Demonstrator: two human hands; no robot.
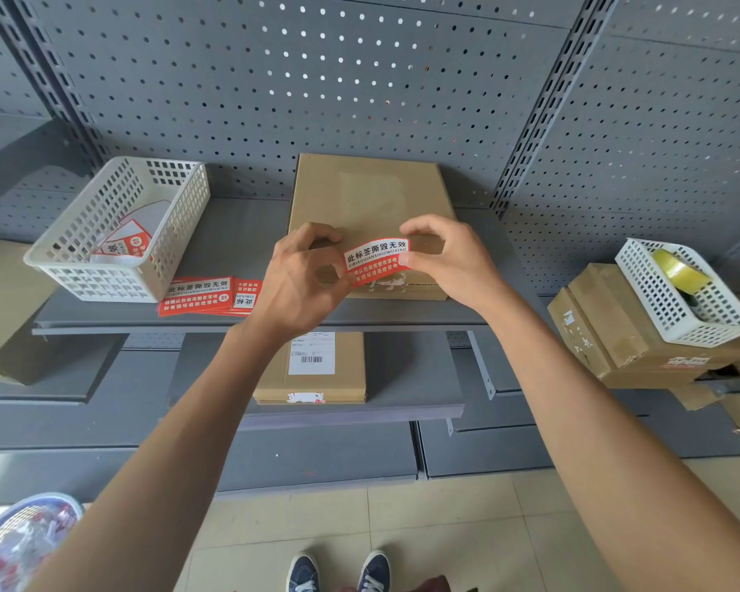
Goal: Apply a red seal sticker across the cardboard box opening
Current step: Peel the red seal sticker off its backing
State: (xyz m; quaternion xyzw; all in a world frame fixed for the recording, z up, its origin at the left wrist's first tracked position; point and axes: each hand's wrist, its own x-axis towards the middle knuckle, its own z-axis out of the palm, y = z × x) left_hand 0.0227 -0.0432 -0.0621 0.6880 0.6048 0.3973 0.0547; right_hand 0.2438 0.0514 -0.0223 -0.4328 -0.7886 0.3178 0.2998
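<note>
A flat brown cardboard box (370,194) lies on the grey shelf (240,245), its near edge facing me. A red seal sticker (377,260) with white lettering is held just above the box's near end. My left hand (300,279) pinches the sticker's left end and my right hand (449,262) pinches its right end. The sticker bows slightly between them. Whether it touches the cardboard I cannot tell.
A stack of red stickers (208,294) lies left of my hands, beside a white basket (116,232) with sticker scraps. Another flat box (317,369) sits on the lower shelf. At right, a white basket with yellow tape (680,288) rests on cardboard boxes (616,335).
</note>
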